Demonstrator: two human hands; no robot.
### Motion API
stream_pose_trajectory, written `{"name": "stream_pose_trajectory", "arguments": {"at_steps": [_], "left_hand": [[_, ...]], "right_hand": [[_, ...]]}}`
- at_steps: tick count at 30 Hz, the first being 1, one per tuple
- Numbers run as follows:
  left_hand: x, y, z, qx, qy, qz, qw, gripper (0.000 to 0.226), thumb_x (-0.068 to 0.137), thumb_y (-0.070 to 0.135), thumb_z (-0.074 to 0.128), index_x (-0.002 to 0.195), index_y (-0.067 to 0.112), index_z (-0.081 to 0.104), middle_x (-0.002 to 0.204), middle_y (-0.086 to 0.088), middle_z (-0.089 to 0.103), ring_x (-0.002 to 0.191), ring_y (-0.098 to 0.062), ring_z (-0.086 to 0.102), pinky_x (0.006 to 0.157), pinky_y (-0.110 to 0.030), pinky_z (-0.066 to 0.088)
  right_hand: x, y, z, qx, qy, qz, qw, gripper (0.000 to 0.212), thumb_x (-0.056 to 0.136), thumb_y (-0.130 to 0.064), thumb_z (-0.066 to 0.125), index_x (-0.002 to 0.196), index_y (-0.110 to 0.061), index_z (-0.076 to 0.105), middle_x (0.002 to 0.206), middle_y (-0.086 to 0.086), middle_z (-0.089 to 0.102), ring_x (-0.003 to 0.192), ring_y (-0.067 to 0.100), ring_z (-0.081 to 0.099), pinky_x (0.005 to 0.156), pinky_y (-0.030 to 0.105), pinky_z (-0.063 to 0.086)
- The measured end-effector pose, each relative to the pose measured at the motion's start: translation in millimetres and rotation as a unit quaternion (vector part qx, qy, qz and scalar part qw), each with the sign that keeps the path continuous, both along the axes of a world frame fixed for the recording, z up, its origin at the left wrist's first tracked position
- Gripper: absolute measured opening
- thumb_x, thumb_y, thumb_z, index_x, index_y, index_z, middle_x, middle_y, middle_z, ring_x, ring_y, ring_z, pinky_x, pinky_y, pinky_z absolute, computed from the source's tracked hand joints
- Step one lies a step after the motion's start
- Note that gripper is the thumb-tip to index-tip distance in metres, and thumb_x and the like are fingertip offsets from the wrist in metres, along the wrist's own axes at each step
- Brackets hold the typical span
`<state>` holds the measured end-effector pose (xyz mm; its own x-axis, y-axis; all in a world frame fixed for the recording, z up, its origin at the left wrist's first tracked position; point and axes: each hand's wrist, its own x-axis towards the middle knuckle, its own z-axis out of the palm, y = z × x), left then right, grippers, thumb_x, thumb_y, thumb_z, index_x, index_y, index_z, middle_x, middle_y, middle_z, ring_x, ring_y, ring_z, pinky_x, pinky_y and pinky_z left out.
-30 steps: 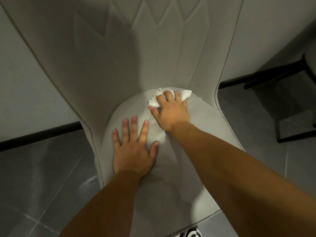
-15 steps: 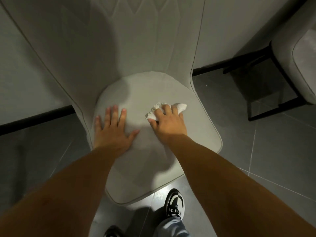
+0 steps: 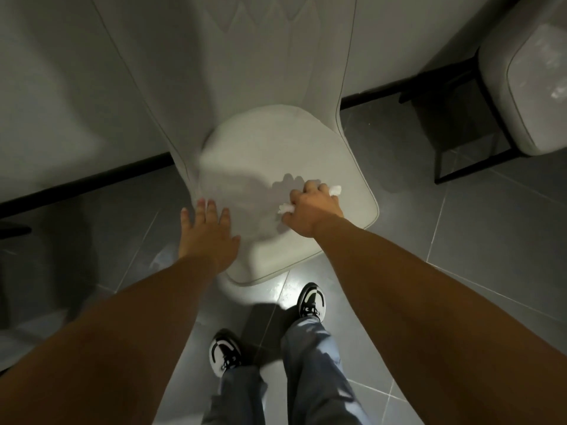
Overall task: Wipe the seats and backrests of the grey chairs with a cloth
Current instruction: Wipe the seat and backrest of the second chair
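Observation:
A grey chair stands in front of me, its rounded seat [image 3: 276,142] below the tall quilted backrest [image 3: 260,50]. My right hand [image 3: 311,208] grips a crumpled white cloth [image 3: 335,189] and presses it on the right front part of the seat. Bits of the cloth show on both sides of the fingers. My left hand [image 3: 205,231] lies flat with spread fingers at the seat's left front edge.
A second grey chair [image 3: 527,81] with black metal legs stands at the right. The floor is dark glossy tile [image 3: 460,240]. A black skirting strip [image 3: 86,182] runs along the pale wall. My two feet in black-and-white shoes [image 3: 311,302] stand just before the seat.
My right hand has dragged the cloth from the back of the seat toward its right front. My left hand slid back to the seat's left edge, and my view pulled back.

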<state>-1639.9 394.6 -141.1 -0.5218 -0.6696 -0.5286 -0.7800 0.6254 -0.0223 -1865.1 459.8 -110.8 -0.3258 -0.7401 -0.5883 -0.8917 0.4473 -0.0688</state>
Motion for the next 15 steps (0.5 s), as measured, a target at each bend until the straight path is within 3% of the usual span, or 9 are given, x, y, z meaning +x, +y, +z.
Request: {"name": "stream_pose_trajectory", "arguments": {"at_steps": [7,15], "left_hand": [[28.7,-0.3,83.9,-0.007,0.02,0.006,1.0,0.076,0.093,0.054,0.029,0.153,0.017,0.001,0.16,-0.014,-0.003,0.145,-0.032,-0.01,0.115,-0.055,0.003],[39.2,14.3,179.7,-0.039,0.083,-0.006,0.996,0.079,0.088,0.052,0.041,0.152,0.018,0.008,0.159,-0.013,0.008,0.146,-0.031,-0.001,0.115,-0.055,0.009]], "right_hand": [[36.1,1.2,78.8,-0.015,-0.007,-0.028,0.999,0.049,0.084,-0.055,0.053,0.123,-0.025,0.055,0.124,0.007,0.044,0.114,0.031,0.041,0.091,0.047,0.041],[47.6,23.6,171.0,-0.036,-0.011,-0.082,0.996,0.047,0.082,-0.049,0.058,0.123,-0.026,0.057,0.114,0.002,0.042,0.11,0.027,0.04,0.092,0.045,0.042]]}}
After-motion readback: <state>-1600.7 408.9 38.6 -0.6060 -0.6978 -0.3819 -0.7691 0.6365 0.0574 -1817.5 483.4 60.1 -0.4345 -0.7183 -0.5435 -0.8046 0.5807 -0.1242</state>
